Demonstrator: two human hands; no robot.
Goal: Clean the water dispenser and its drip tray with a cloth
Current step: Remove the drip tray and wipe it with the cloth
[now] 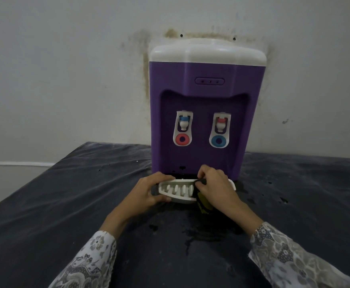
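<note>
**Drip tray held at the foot of the dispenser**

We hold the white drip tray [178, 192] just in front of the purple water dispenser [199, 113], above the dark table [66, 194]. Our left hand [147, 192] grips its left end, fingers curled around it. Our right hand [213, 186] pinches a dark cloth [203, 204] against the tray's slotted top.
</note>
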